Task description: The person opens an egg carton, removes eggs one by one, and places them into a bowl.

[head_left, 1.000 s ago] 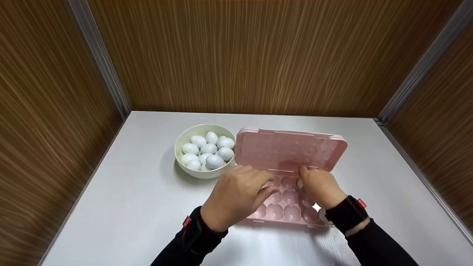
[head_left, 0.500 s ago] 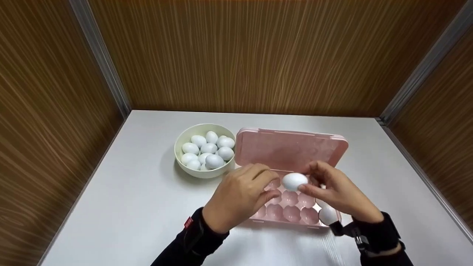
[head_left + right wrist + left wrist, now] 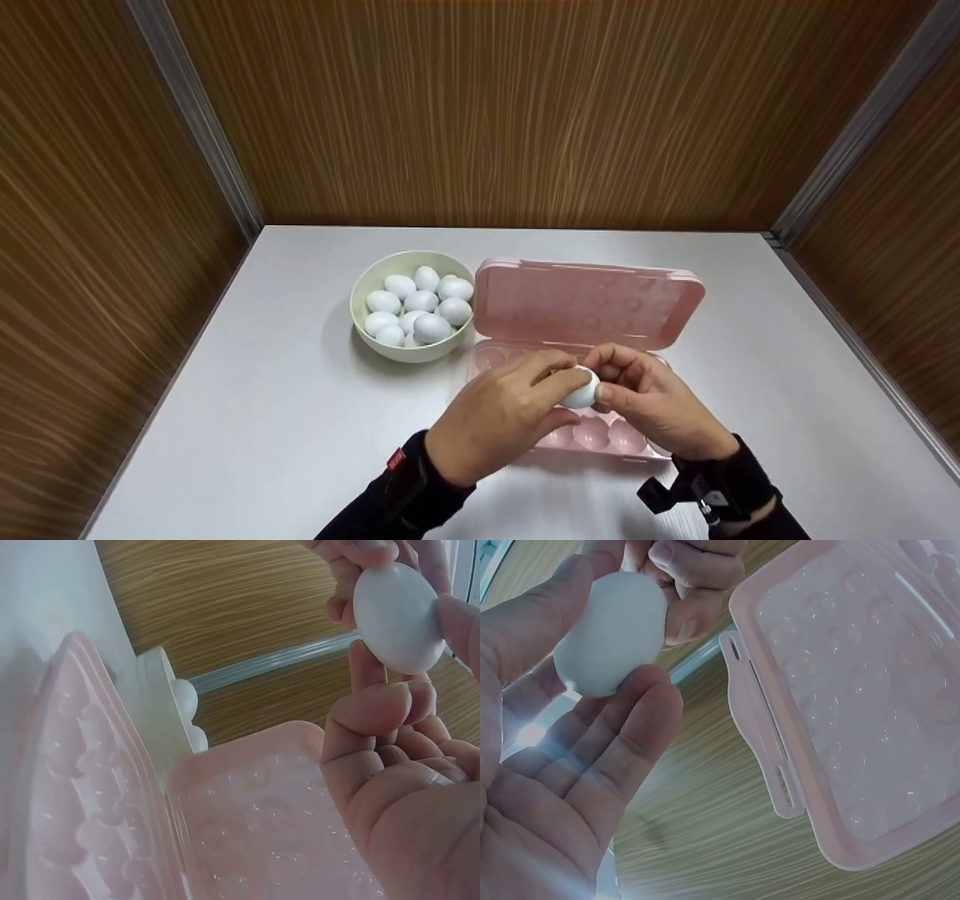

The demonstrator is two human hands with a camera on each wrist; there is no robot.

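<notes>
Near the front edge of the surface (image 3: 247,420), both hands meet over the open pink egg box (image 3: 592,435). The left hand (image 3: 499,416) and the right hand (image 3: 656,405) hold one white egg (image 3: 579,390) together. The left hand pinches it between the thumb and the fingers; in the left wrist view the egg (image 3: 613,631) lies against the fingers (image 3: 630,735) of this hand. The right hand grips the same egg from the other side with the thumb and curled fingers; in the right wrist view the egg (image 3: 397,615) sits above the fingers (image 3: 375,709). The egg is in the air, just above the cups of the box tray and not in any cup.

Behind the hands, the lid (image 3: 589,304) of the box stands open and tilts toward the back edge of the surface. The cups that show at the front of the tray hold nothing.

Just left of the lid stands a pale bowl (image 3: 367,281), touching or almost touching the box. It is full of white eggs (image 3: 420,311) in a pile. Wooden walls (image 3: 480,112) rise behind the back edge and along both side edges.
</notes>
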